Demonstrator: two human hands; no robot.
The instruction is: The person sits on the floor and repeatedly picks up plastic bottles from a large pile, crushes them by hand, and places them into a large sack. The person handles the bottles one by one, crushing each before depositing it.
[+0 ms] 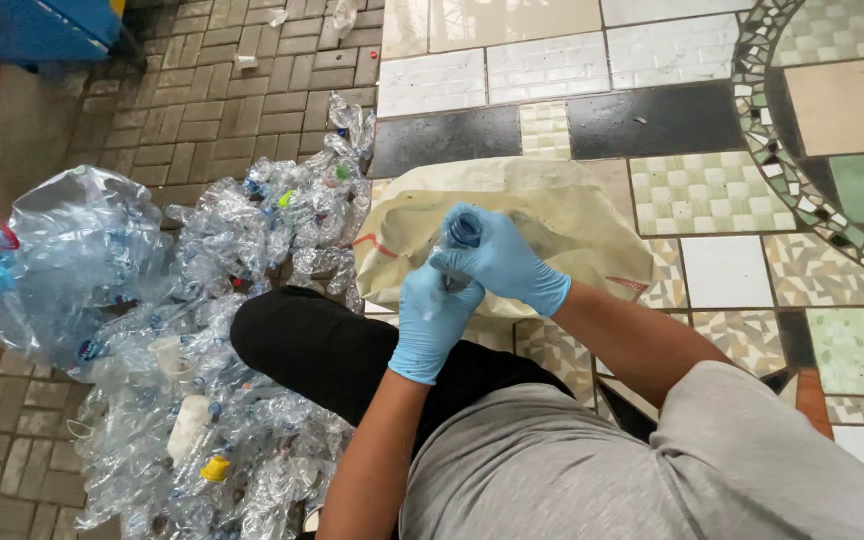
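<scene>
- Both of your hands, in light blue disposable gloves, are closed on one clear plastic bottle [455,250]. Your left hand [435,318] wraps the body from below with fingers curled round it; your right hand [500,258] clenches over the upper end, at the bottle's blue cap [465,231].
- Head view, bottle position: it is held up in front of your chest, above the mouth of a cream woven sack [592,220] that lies open on the floor. Whether the bottle touches the sack cannot be told.
- Head view, sack: it rests on patterned floor tiles [722,270] of mixed white, black, green and beige, with a mosaic band curving at the upper right.
- Head view, your posture: you sit low, one knee in black trousers [312,345] raised between the sack and the pile at your left; grey shirt [572,470] fills the lower frame.
- Head view, left side: a heap of crushed clear plastic bottles [222,330] spreads over grey brick paving [222,100], some with blue caps, one yellow cap [215,468] near the bottom.
- Head view, far left: a clear plastic bag stuffed with bottles [72,260] stands beside the heap, touching it.
- Head view, top left corner: part of a blue container [42,25] shows, well apart from you.
</scene>
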